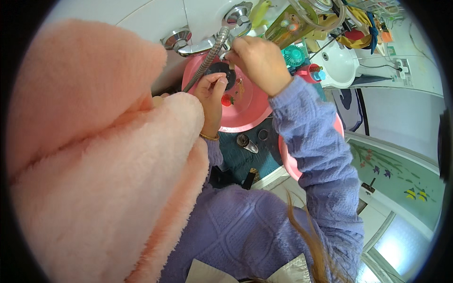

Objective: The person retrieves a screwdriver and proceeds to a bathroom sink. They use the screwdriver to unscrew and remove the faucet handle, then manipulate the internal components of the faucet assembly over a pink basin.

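A pink basin [250, 115] stands under a chrome wall tap [198, 46] with a ribbed metal hose [207, 63]. My left hand [212, 92] reaches into the basin from under a fluffy pink sleeve [94, 155], its fingers pinched on a black round object [225, 70]. A small red thing [227, 100] lies in the basin just beside that hand. My right hand [258, 59], in a purple knitted sleeve [311, 141], is closed at the tap's spout above the basin's far rim; what its fingertips pinch is hidden.
A second pink basin [287, 162] sits under my right forearm. A metal drain fitting [247, 143] lies on the teal floor. At the upper right are a white washbasin [340, 63], a teal round fan-like thing [295, 54] and cluttered shelves. A painted glass door [401, 179] stands to the right.
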The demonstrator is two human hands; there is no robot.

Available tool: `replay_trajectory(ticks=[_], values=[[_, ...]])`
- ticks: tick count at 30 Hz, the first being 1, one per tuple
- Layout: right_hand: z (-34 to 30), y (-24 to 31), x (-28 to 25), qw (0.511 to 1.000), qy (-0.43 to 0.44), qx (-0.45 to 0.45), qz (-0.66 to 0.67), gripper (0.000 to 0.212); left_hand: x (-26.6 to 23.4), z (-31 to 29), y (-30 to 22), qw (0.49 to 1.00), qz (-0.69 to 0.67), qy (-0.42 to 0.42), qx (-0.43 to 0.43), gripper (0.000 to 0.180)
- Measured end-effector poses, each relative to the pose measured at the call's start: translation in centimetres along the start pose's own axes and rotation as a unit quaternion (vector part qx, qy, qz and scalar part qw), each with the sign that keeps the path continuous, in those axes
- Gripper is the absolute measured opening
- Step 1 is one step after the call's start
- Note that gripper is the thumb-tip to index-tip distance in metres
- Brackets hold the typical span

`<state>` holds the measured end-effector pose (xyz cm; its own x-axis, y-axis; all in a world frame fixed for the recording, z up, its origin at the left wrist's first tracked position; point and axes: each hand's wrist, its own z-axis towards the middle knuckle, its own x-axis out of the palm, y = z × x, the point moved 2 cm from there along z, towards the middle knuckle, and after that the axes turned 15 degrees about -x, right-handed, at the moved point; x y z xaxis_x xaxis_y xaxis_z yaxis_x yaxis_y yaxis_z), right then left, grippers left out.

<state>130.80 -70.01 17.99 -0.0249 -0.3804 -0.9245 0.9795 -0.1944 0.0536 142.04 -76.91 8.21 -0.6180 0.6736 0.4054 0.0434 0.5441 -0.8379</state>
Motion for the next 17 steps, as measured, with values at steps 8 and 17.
replay_trajectory(ticks=[8,17], values=[[-0.1,-2.6,1.2,0.996,-0.052,0.03,0.06,0.015,0.0,-0.8,0.1,0.999,0.029,0.02,-0.041,0.015],[0.2,-1.3,1.3,0.999,0.02,0.001,-0.045,0.033,-0.7,-1.3,0.6,0.996,0.035,0.022,-0.083,0.015]])
